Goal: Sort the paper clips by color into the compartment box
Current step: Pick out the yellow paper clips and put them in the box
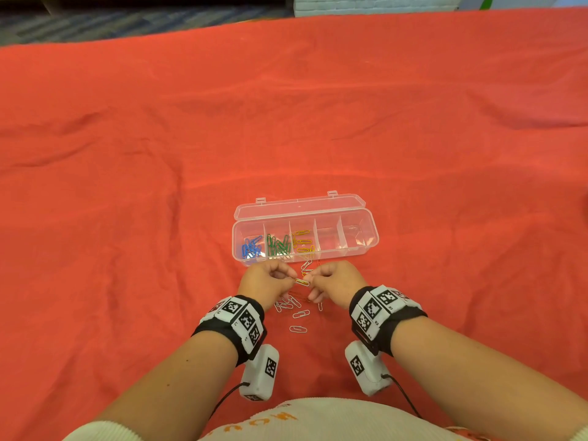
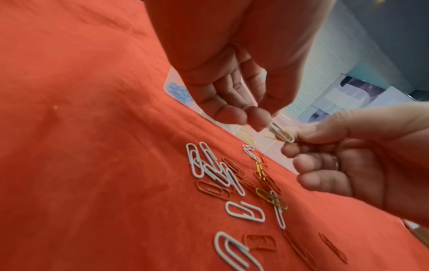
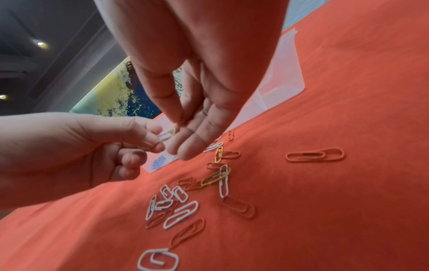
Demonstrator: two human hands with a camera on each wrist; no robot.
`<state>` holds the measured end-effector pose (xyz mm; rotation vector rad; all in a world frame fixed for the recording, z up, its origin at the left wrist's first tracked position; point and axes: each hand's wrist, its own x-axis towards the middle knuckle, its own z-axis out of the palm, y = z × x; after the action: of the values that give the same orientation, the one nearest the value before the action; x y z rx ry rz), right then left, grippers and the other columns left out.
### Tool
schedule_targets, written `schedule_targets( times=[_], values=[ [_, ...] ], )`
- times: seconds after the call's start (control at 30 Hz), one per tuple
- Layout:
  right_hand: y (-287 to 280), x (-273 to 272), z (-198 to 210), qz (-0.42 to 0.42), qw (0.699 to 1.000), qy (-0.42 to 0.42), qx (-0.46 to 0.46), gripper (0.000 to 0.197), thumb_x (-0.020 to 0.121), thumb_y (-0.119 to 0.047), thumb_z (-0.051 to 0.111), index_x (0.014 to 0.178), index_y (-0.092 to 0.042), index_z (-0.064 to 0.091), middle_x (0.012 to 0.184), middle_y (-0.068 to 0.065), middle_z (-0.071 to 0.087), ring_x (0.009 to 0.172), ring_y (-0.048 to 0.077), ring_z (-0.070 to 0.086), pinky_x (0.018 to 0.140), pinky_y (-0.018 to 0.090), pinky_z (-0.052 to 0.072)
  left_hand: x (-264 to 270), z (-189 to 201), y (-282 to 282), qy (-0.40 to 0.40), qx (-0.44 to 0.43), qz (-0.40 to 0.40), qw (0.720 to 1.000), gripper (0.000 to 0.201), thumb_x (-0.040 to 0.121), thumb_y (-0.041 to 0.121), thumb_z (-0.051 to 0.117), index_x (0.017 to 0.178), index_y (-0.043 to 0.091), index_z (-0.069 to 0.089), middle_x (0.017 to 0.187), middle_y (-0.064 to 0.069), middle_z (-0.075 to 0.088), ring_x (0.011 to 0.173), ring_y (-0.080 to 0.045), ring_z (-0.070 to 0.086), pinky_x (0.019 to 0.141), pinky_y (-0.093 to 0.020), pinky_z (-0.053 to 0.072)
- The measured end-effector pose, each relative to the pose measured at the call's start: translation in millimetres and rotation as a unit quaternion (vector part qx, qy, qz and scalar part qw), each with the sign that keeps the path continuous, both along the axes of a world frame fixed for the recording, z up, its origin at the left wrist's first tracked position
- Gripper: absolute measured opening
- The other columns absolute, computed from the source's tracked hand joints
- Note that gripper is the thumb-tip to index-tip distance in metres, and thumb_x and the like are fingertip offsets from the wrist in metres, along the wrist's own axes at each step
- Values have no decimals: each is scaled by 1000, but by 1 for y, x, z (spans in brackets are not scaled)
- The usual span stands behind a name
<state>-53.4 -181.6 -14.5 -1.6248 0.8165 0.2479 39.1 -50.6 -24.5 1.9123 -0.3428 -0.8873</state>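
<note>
Head view first: my left hand [image 1: 266, 281] and my right hand [image 1: 334, 281] meet just in front of the compartment box [image 1: 366, 227], each pinching one end of a tangled pair of clips [image 1: 302, 282], one white and one yellow. The box sits open on the red cloth [image 1: 127, 186], with blue clips [image 1: 252, 247] in the leftmost compartment, green clips [image 1: 279, 245] in the next, yellow clips [image 1: 302, 241] in the third, and the two on the right without any clips that I can make out. The loose pile [image 1: 297, 308] lies on the cloth under and behind my hands.

Left wrist view: my thumb and fingertips [image 2: 250, 117] close on the near end of the white clip, while my right hand grips the far end between thumb and forefinger, its other fingers curled. White, red and a few yellow clips are scattered below.

Right wrist view: the pinch point is partly hidden behind my own fingers [image 3: 185, 144], so I can't say for certain whether the two clips are hooked together or only overlapping.

The risk from here is a hard tug: if they are linked, one could spring free and fall into the pile or into the wrong compartment. Red clips are also hard to see against the red cloth, so some could be missed.
</note>
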Motion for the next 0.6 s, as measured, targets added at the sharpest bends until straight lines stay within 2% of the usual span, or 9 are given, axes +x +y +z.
schedule_targets(
  times=[0.13,0.23,0.3,0.37,0.4,0.5,0.6],
  values=[
    [2,3,5,-13,998,23,56,27,92,-1,48,68,-9,59,65,11,58,37,9,59,43,21,51,0,2,0,-20,-33,-20,999,31,74,-9,64,65,20,57,59,0,56,47,-8,55,53,-18,44],
    [4,4,8,-9,995,25,99,25,94,-7,51,70,-4,58,66,12,57,35,7,59,39,20,52,-1,4,0,-38,-31,-44,998,30,74,-6,65,67,22,55,62,3,55,50,-4,51,54,-14,43],
    [5,5,7,-20,995,26,99,20,94,-8,51,77,1,58,67,12,56,34,7,58,38,20,51,-2,5,1,-57,-7,-55,997,29,75,-3,63,73,26,55,64,5,56,50,-3,48,56,-16,43],
    [4,6,4,-18,998,37,47,16,93,-8,51,85,-1,62,65,9,56,33,5,56,40,19,49,0,3,2,-92,48,-62,993,28,76,1,59,80,29,57,66,3,60,54,-8,51,60,-23,45],
    [3,5,3,-8,999,50,8,16,92,-10,53,84,-4,65,63,7,58,35,6,56,43,20,48,1,2,3,-111,81,-61,989,28,76,3,58,79,31,58,66,4,61,56,-10,52,61,-24,45],
    [-2,3,2,38,991,101,-73,16,91,-18,56,77,-17,65,56,3,58,44,11,52,53,23,46,5,2,11,-141,146,-43,978,19,78,8,59,74,25,65,64,8,60,61,-10,55,60,-20,42],
    [-2,2,2,72,985,113,-107,13,91,-18,57,94,-14,69,56,-1,57,47,9,51,57,22,46,8,3,16,-168,201,-56,963,12,78,14,60,76,21,70,76,3,63,76,-16,61,71,-22,45]
  ],
)
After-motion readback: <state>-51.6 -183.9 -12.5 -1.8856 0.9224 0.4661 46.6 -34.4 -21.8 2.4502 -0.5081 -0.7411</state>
